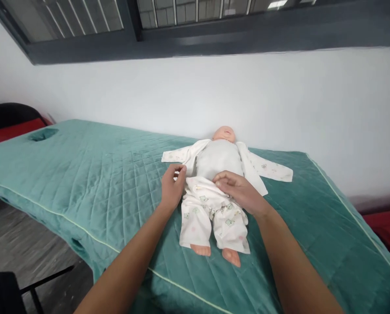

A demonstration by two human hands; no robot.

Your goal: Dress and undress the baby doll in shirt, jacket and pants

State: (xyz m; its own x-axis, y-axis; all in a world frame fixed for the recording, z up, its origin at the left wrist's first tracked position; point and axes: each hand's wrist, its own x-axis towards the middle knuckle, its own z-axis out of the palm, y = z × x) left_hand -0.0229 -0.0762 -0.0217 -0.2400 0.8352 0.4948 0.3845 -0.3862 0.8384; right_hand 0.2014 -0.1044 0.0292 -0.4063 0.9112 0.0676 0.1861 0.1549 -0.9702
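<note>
A baby doll (224,134) lies on its back, its feet toward me. It wears a white open-front jacket (274,170) with the sleeves spread wide, and a pale top (219,158) covers its belly. Its printed white pants (196,218) reach the ankles, leaving the feet bare. With thumb and fingers together, my right hand (239,189) pinches the waistband at the doll's middle. My left hand (173,185) is at the doll's side, beside the jacket hem and waist; its fingers are curled toward the thumb, and what lies between them is hidden.
A green quilted cover (116,174) spreads over the bed under the doll, with a face hole (43,134) at the far left. Behind stands a white wall (132,96) below a dark-framed window (195,39). Red and black seats (15,131) show at the left edge.
</note>
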